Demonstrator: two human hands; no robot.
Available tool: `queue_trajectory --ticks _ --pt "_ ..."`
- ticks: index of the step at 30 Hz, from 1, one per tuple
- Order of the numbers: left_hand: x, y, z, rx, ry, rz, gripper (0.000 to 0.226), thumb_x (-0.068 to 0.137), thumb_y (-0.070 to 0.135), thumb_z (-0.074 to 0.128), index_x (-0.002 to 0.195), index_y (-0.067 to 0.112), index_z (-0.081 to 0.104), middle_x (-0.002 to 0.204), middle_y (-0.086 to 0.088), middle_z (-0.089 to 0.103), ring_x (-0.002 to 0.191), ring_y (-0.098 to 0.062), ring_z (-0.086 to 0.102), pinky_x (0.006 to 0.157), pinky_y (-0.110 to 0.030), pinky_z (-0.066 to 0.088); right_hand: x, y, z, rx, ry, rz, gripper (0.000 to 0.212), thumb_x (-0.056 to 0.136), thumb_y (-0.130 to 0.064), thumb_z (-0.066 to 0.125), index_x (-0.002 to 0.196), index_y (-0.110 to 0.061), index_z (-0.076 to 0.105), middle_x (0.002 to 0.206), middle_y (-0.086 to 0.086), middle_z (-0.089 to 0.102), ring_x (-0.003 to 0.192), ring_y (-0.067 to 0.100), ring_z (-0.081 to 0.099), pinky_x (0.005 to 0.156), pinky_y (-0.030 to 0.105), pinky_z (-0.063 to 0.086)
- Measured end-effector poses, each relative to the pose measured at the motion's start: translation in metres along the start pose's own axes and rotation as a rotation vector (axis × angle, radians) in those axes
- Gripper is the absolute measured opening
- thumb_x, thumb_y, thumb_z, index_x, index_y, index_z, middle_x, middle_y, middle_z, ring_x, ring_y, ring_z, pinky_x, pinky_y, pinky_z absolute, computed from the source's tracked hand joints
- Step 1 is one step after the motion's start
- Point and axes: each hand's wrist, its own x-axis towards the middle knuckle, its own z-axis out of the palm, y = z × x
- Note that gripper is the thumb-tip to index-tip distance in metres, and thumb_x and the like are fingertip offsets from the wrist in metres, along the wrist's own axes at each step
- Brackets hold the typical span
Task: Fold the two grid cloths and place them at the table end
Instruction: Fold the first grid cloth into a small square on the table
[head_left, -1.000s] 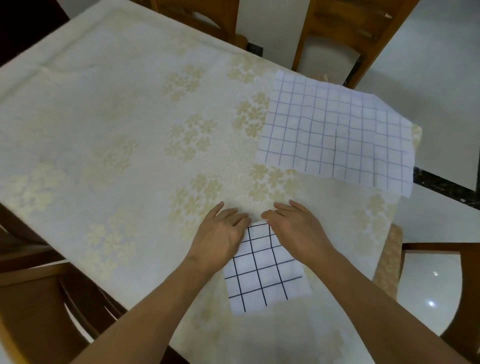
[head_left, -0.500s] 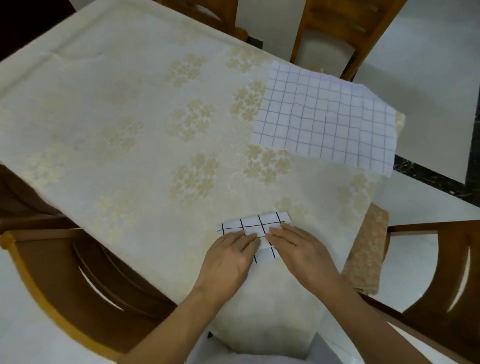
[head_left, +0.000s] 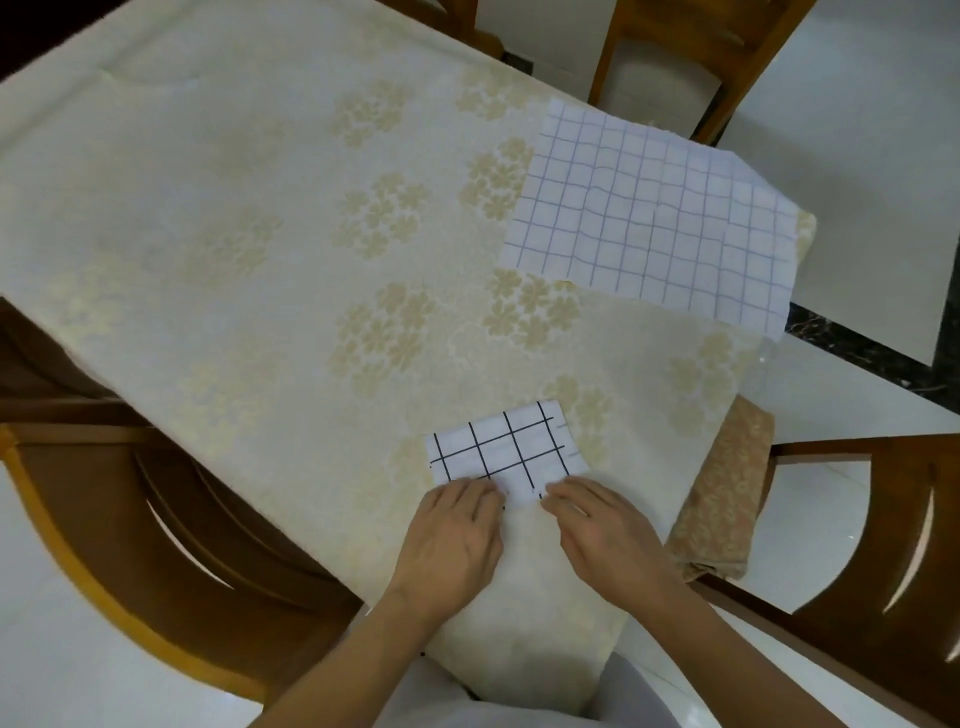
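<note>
Since the frame of a second back, the black-grid cloth (head_left: 506, 449) has gone from a tall rectangle under my palms to a short, wide packet: one more fold is in, and it now lies flat on the tablecloth (head_left: 260, 249) just above my fingertips, close to the near table edge. My left hand (head_left: 452, 540) and right hand (head_left: 605, 535) both rest with fingers curled down on the packet's near edge, pressing or pinching it; I cannot tell whether either actually grips the fabric. The hands have drawn back toward me relative to the packet, so most of it is now uncovered. I judge cloth one is folded or nearly so. The blue-grid cloth (head_left: 649, 223) sits well beyond the packet, to its right at the far corner, spread open, one edge overhanging the table. It remains unfolded, so roughly half the task is outstanding.
</note>
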Motion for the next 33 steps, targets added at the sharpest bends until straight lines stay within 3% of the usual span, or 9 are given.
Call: queue_trajectory --ticks 5,8,11,16,22,28,33 --pt "0.036 -0.012 0.009 0.050 0.025 -0.172 0.049 0.093 0.032 0.046 0.135 0.008 0.053 0.145 -0.014 0.050 0.133 -0.030 0.048 0.111 -0.048 0.039 0.046 0.003 0.005 0.022 0.111 -0.058 0.029 0.077 0.003 0.063 0.100 -0.011 0.071 0.107 0.004 0.068 0.104 0.024 0.060 0.086 0.040 0.055" --pt "0.049 -0.014 0.022 0.062 -0.061 -0.274 0.064 0.101 0.044 0.036 0.153 0.007 0.030 0.162 -0.012 0.025 0.151 -0.028 0.020 0.120 -0.049 0.023 0.072 0.003 0.016 -0.026 0.126 -0.097 0.036 0.090 -0.010 0.061 0.126 -0.008 0.065 0.135 0.012 0.061 0.131 0.030 0.052 0.109 0.045 0.044" --pt "0.050 -0.017 0.036 0.070 -0.120 -0.291 0.066 0.104 0.047 0.018 0.157 0.008 0.016 0.166 -0.009 0.011 0.153 -0.022 0.006 0.121 -0.048 0.019 0.087 0.008 0.027 -0.094 -0.046 -0.096 0.054 0.104 -0.035 0.036 0.151 -0.008 0.038 0.161 0.010 0.031 0.151 0.027 0.024 0.119 0.049 0.029" --pt "0.041 -0.027 0.047 0.081 -0.150 -0.242 0.071 0.104 0.054 0.023 0.157 0.008 0.014 0.166 -0.007 0.009 0.153 -0.018 0.004 0.122 -0.046 0.019 0.083 0.020 0.039 -0.141 -0.230 -0.039 0.069 0.105 -0.055 0.019 0.158 -0.011 0.018 0.166 0.007 0.012 0.154 0.023 0.006 0.121 0.049 0.023" --pt "0.036 -0.036 0.048 0.098 -0.159 -0.195 0.078 0.101 0.059 0.031 0.157 0.008 0.013 0.166 -0.007 0.008 0.154 -0.018 0.003 0.123 -0.045 0.018 0.075 0.026 0.041 -0.144 -0.224 -0.018 0.077 0.102 -0.062 0.022 0.158 -0.011 0.013 0.167 0.008 0.011 0.154 0.024 0.008 0.122 0.050 0.022" --pt "0.025 -0.043 0.044 0.109 -0.163 -0.274 0.081 0.101 0.060 0.031 0.157 0.007 0.007 0.167 -0.008 0.002 0.154 -0.020 0.001 0.123 -0.042 0.014 0.072 0.028 0.039 -0.174 -0.233 0.020 0.077 0.102 -0.060 0.026 0.158 -0.010 0.011 0.167 0.008 0.006 0.154 0.023 0.005 0.122 0.050 0.020" --pt "0.026 -0.038 0.038 0.109 -0.157 -0.299 0.084 0.100 0.061 0.032 0.157 0.005 0.007 0.166 -0.012 0.001 0.154 -0.025 0.000 0.122 -0.049 0.019 0.071 0.026 0.034 -0.172 -0.239 0.040 0.080 0.100 -0.064 0.026 0.158 -0.010 0.012 0.167 0.008 0.007 0.154 0.024 0.004 0.122 0.052 0.019"
